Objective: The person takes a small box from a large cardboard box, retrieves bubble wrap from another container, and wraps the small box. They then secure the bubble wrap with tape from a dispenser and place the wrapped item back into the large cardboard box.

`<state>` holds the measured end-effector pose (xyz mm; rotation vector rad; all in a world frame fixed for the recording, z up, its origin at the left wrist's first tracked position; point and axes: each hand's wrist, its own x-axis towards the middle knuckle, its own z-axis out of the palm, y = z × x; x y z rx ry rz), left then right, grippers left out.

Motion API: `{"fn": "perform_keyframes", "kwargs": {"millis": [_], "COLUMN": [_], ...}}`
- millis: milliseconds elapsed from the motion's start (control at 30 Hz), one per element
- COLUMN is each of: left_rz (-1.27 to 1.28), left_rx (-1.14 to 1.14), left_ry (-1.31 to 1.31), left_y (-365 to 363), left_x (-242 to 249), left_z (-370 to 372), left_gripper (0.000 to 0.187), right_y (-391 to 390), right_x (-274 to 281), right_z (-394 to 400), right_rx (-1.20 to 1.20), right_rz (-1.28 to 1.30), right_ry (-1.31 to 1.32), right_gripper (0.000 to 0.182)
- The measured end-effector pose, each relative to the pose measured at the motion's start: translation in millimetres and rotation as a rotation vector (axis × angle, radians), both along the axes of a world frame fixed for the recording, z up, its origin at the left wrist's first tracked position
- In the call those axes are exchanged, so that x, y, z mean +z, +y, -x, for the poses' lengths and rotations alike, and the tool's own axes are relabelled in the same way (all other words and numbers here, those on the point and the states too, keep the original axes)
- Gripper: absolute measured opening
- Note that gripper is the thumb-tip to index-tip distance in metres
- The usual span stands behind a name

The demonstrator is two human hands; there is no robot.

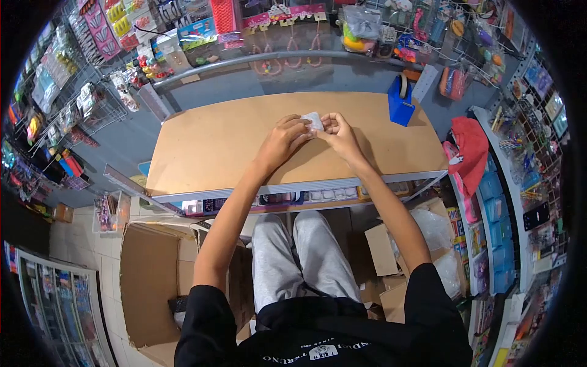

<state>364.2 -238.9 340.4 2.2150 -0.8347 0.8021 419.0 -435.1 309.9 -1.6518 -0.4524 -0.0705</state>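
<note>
Holding one small white packet (315,120) over the table (214,140), the left hand (285,137) bends its fingers around it; the right hand (340,138), half curled, thumbs its edge, grip unclear. One blue tape dispenser (400,110) stands well rightward; one big open box (143,281) below left.

The packet (316,120) is between the left hand (284,140) and the right hand (341,137), at the middle of the counter (208,140), with the tape dispenser (400,110) standing on it at 2 o'clock. From the counter's centre, hanging goods (361,24) are at 12 o'clock, behind the far edge, and a cloth item (469,153) at 3. Lower down, an open cardboard box (145,275) stands at 8, cartons (382,251) at 5.
</note>
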Motion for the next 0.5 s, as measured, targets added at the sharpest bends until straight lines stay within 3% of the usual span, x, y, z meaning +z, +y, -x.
{"fn": "perform_keyframes", "kwargs": {"millis": [167, 233, 300, 333, 500], "left_rz": [-0.022, -0.041, -0.030, -0.022, -0.015], "left_rx": [0.008, 0.011, 0.019, 0.022, 0.007], "left_ry": [-0.042, -0.054, -0.037, -0.028, 0.016], "left_y": [-0.4, -1.3, -1.2, -1.9, -2.2], "left_x": [-1.9, -1.7, -2.0, -1.3, 1.8], "left_z": [-3.4, -1.7, -0.2, -1.2, 1.0], "left_gripper": [0.015, 0.014, 0.014, 0.014, 0.015], "right_y": [-42.0, -70.4, -121.9, -139.0, -205.2], "right_x": [31.5, 37.3, 39.0, 52.2, 68.9], "right_z": [-11.7, -32.2, -68.8, -76.3, -106.6], "right_rx": [0.005, -0.326, -0.491, -0.654, -0.933], "right_rz": [-0.196, -0.157, -0.262, -0.145, 0.437], "right_ry": [0.341, 0.248, 0.145, -0.059, 0.012], "right_gripper": [0.028, 0.021, 0.033, 0.041, 0.046]}}
